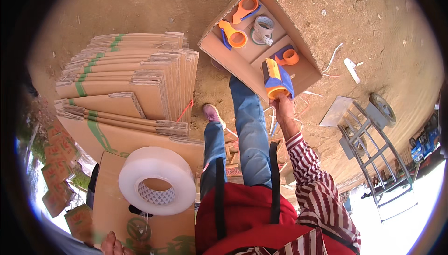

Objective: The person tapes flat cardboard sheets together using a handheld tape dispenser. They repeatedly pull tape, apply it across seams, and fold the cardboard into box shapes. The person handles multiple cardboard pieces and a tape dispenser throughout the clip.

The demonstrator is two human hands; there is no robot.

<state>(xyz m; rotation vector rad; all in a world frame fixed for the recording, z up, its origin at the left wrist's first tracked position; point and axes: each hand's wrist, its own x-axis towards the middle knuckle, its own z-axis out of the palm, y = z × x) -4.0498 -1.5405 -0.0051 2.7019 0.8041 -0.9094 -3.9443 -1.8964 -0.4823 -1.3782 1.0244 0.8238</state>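
My right hand (283, 109) grips an orange-and-blue plastic tape dispenser (276, 76) by its orange ring end, over the near edge of an open cardboard box (241, 60). Inside that box are two orange-and-blue tape dispensers (246, 4) on the left, another small orange dispenser (289, 57) and white-cored tape rolls (263, 25). Only the fingers of my left hand (115, 245) show at the bottom edge, against a printed cardboard carton (112, 192); whether they grip it is hidden. A large roll of clear tape (157, 157) rests on that carton.
Flattened cardboard cartons (136, 66) with green print are stacked at left. A metal hand truck (367, 143) stands at right. Plastic strapping scraps (351, 69) lie on the dirt ground (367, 34). Blue machinery (421, 146) is at far right.
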